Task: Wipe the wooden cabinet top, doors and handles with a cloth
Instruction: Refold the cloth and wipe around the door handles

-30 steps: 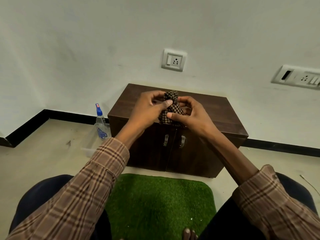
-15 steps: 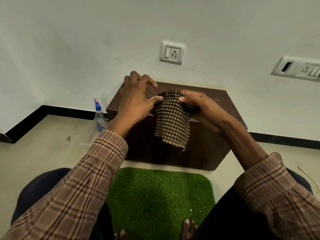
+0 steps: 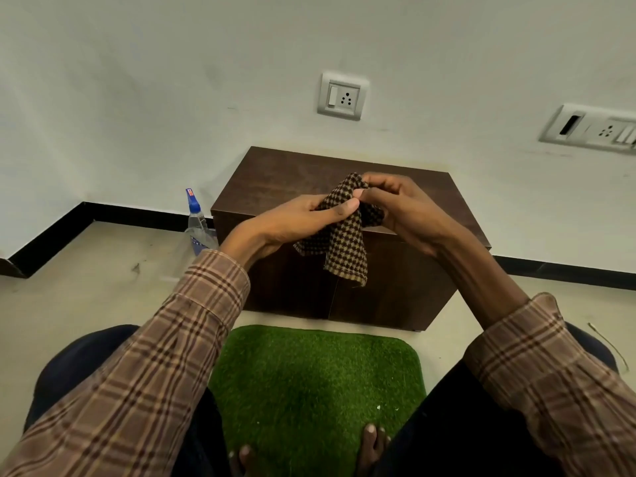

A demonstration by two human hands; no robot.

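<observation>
While half a second earlier the left hand (image 3: pixel 296 223) had been spread flat and clear of the cloth (image 3: pixel 342 235), it had now closed in, thumb and fingers pinching the fabric at its upper edge. The cloth, which had hung as one broad flap, was gathered into a narrower bunch with two tails drooping below the hands. The right hand (image 3: pixel 402 208) had kept its hold throughout; its fingers were curled tight round the top of the bunch, just beside the left thumb, the two hands touching or nearly so.

Judgement: the cloth was being refolded into a pad, so wiping proper had not begun; top, doors and handles all appeared untouched at this moment.

Pose: both forearms reached forward from the plaid sleeves, wrists raised, palms turned toward each other. The cloth was held in the air, in front of the cabinet's (image 3: pixel 275 180) front edge and above its doors, not resting on the wood as far as could be told. The handles were hidden behind the hanging tails. A spray bottle (image 3: pixel 196 222) stood on the floor, well to the left of the left hand.
</observation>
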